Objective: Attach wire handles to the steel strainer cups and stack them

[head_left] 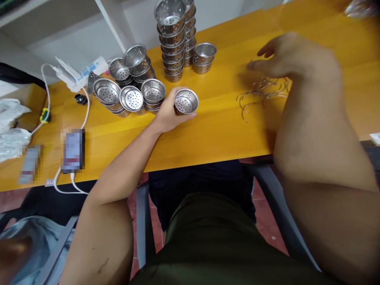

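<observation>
Left hand [169,114] is closed around one perforated steel cup [185,101], fingers wrapped on the side wall, cup tipped so its holed bottom faces the camera. It sits near the middle of the tabletop [213,130], a bit back from the near edge, just right of the loose pile of cups [130,85]

Cup looks like thin sheet metal: light, stiff, smooth and probably a bit slippery; rolled rim is likely the safest place to pinch, side wall works for a wrap grip as now

Right hand [285,55] is open, fingers spread and flat, hovering over or brushing the wire hooks [261,93] scattered toward the right end of the tabletop. Motion blur, so can't tell if it actually has one pinched. Hooks look thin, springy and tangled, fiddly to pick singly

Also there: tall stack of cups [173,37] near the far edge, short stack [204,57] right beside it. White cable [47,99] and power strip [80,73] at the far left corner, two blurred-out devices near the left near edge
</observation>
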### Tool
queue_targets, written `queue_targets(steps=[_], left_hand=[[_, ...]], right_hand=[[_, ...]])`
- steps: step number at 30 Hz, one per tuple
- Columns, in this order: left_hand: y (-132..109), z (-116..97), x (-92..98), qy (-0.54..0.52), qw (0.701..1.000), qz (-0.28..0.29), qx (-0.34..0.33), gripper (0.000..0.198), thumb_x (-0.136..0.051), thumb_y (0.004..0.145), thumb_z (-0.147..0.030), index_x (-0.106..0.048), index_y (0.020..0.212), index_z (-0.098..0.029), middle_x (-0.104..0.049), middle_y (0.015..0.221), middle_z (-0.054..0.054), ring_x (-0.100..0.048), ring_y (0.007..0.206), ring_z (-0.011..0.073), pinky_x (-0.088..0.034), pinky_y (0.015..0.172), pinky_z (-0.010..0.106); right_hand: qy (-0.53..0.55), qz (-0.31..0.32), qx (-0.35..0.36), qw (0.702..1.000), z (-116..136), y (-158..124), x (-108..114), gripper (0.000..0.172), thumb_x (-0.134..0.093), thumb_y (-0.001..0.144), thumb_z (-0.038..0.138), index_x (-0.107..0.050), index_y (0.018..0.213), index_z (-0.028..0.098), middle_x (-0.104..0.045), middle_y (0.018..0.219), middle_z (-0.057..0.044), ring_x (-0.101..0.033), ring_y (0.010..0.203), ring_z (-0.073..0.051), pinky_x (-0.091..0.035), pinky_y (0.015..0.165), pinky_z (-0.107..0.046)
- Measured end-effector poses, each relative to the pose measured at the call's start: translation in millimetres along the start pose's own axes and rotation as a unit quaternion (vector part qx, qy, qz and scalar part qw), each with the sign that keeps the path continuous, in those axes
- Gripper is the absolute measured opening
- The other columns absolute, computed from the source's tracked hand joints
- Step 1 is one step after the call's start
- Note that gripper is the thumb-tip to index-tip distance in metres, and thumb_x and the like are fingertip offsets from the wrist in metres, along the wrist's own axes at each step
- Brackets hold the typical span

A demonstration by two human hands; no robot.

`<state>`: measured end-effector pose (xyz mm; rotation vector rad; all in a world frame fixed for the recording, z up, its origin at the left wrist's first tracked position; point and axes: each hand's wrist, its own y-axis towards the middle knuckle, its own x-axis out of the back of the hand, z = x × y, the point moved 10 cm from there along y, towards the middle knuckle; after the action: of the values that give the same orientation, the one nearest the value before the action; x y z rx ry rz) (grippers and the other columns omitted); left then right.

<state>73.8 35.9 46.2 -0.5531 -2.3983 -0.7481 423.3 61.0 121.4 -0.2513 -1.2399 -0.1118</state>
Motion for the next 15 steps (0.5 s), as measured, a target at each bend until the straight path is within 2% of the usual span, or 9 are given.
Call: queue_targets(steps=[2,3,5,7,8,10,13,15], left_hand=[[0.4,0.8,0.6,0.0,1.0,-0.001,0.001,0.118,-0.092,0.088,-0.103,-0.057,0.17,-0.026,-0.072,0.168,0.021,-0.068,0.169,0.0482,-0.053,0.149,0.071],[0.5,0.8,1.0,-0.002,1.0,-0.001,0.0,0.118,-0.092,0.087,-0.103,-0.057,0.17,-0.027,-0.072,0.168,0.021,-0.069,0.168,0.0476,-0.053,0.149,0.07],[0.4,-0.4,2.3,-0.007,1.0,-0.004,-0.004,0.119,-0.092,0.086,-0.105,-0.059,0.168,-0.027,-0.073,0.166,0.02,-0.071,0.164,0.0461,-0.056,0.147,0.068],[-0.2,-1.4,3.0,-0.011,1.0,-0.005,-0.004,0.118,-0.091,0.086,-0.105,-0.059,0.168,-0.027,-0.073,0.165,0.02,-0.073,0.161,0.0452,-0.057,0.146,0.067],[-0.5,-1.7,3.1,-0.012,1.0,-0.004,-0.002,0.118,-0.092,0.086,-0.105,-0.059,0.169,-0.027,-0.074,0.164,0.019,-0.073,0.161,0.045,-0.057,0.146,0.068],[-1.0,-1.8,2.5,-0.013,1.0,-0.001,0.002,0.117,-0.092,0.087,-0.103,-0.058,0.17,-0.028,-0.074,0.164,0.019,-0.072,0.162,0.0451,-0.056,0.146,0.068],[-1.0,-1.7,1.7,-0.014,1.0,0.003,0.003,0.117,-0.093,0.087,-0.103,-0.058,0.17,-0.028,-0.073,0.164,0.019,-0.071,0.164,0.0459,-0.055,0.147,0.069],[-0.7,-1.5,1.8,-0.01,1.0,0.004,-0.002,0.118,-0.093,0.086,-0.103,-0.058,0.17,-0.028,-0.073,0.165,0.018,-0.071,0.165,0.0458,-0.055,0.147,0.068]], right_hand=[[-0.048,0.045,-0.013,0.998,-15.0,11.4,-7.9,0.068,-0.093,0.118,0.041,-0.076,0.177,0.011,-0.072,0.177,-0.029,-0.072,0.163,-0.053,-0.059,0.136,-0.066],[-0.061,0.064,-0.011,0.996,-19.2,16.2,-12.0,0.06,-0.096,0.116,0.037,-0.082,0.169,0.013,-0.076,0.173,-0.028,-0.075,0.159,-0.051,-0.06,0.134,-0.064],[-0.06,0.091,0.004,0.994,-21.0,22.3,-18.5,0.029,-0.095,0.114,0.027,-0.091,0.141,0.017,-0.089,0.148,-0.022,-0.083,0.142,-0.044,-0.064,0.126,-0.057],[-0.042,0.102,0.013,0.994,-19.4,23.3,-21.4,0.004,-0.092,0.113,0.019,-0.09,0.116,0.02,-0.092,0.114,-0.013,-0.086,0.12,-0.036,-0.067,0.117,-0.051],[-0.035,0.098,0.015,0.994,-18.4,22.6,-20.5,0.006,-0.091,0.112,0.017,-0.088,0.109,0.021,-0.09,0.102,-0.01,-0.086,0.114,-0.034,-0.067,0.114,-0.05],[-0.035,0.085,0.02,0.996,-16.2,20.6,-17.2,0.008,-0.092,0.111,0.017,-0.088,0.106,0.022,-0.087,0.094,-0.007,-0.085,0.111,-0.035,-0.068,0.112,-0.051],[-0.051,0.099,0.067,0.992,-8.6,19.9,-20.6,0.01,-0.096,0.108,0.015,-0.091,0.108,0.023,-0.093,0.11,-0.009,-0.087,0.117,-0.036,-0.067,0.117,-0.052],[-0.057,0.12,0.096,0.986,-5.3,22.6,-27.6,0.017,-0.098,0.104,0.01,-0.091,0.107,0.025,-0.094,0.117,-0.007,-0.087,0.112,-0.033,-0.066,0.114,-0.048]])
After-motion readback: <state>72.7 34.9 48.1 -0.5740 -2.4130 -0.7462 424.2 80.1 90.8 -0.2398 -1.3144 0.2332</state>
